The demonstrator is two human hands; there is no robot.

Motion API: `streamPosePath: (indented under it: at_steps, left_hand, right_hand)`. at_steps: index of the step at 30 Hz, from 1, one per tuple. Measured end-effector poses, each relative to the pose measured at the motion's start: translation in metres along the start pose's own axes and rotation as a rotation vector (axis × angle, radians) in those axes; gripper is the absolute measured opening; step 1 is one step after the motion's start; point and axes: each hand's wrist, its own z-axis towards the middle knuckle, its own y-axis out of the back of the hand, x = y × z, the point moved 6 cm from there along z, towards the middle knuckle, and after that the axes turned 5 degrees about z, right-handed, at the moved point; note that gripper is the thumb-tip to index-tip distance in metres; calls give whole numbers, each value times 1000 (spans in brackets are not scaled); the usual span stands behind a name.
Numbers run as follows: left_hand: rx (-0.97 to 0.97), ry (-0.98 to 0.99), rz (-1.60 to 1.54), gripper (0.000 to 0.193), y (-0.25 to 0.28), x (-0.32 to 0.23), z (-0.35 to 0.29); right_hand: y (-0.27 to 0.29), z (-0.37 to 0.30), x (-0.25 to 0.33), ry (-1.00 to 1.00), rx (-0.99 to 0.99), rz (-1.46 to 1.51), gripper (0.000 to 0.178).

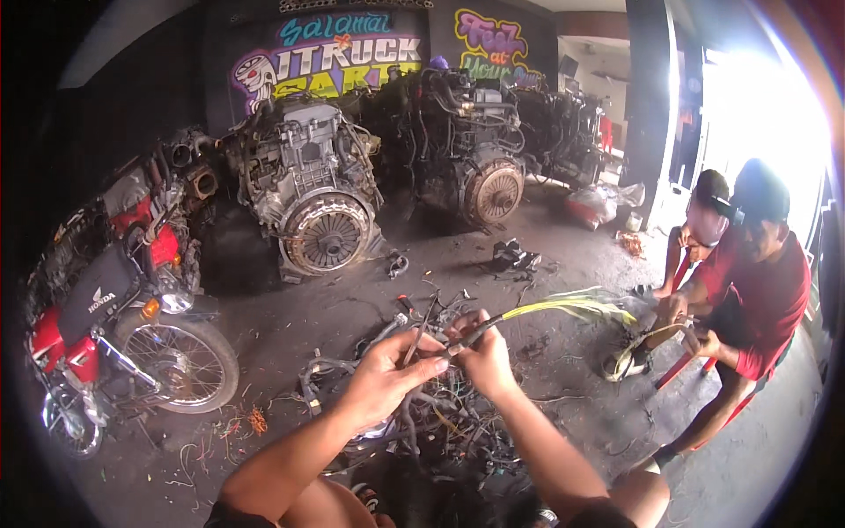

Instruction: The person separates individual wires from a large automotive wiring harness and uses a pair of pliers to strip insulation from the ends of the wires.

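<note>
Both my hands grip a wiring harness in front of me, over the floor. Its dark sheath (483, 331) runs between them, and loose yellow-green wires (563, 305) fan out from its end to the right. My left hand (394, 368) is closed on the dark section, thumb pressed along it. Closer to the bare wires, my right hand (486, 359) is closed round the same harness. Whether either hand also has a small tool in it cannot be made out. Beneath them lies a tangled pile of dark wiring harnesses (444, 414).
A red and black motorcycle (106, 304) stands at left. Large engines (308, 167) (480, 150) line the back. At right, a person in a red shirt (775, 282) sits handling a pale cable, another person (704, 220) beside them. Wire scraps (257, 421) litter the floor.
</note>
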Motion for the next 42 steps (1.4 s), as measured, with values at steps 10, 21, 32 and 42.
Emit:
streamPosePath:
  at_steps: [10, 21, 32, 42]
  left_hand:
    - [-306, -256, 858, 18, -5, -16, -12]
    - [-199, -787, 1410, 35, -37, -26, -33]
    - [-215, -877, 1528, 27, -43, -22, -38]
    - [-233, -875, 1473, 30, -39, -28, -39]
  right_hand:
    - [-12, -57, 37, -293, 92, 684, 5]
    - [-11, -64, 47, -217, 3, 769, 12]
    - [-10, -62, 53, -160, -51, 756, 9]
    - [-11, -63, 65, -96, 11, 807, 13]
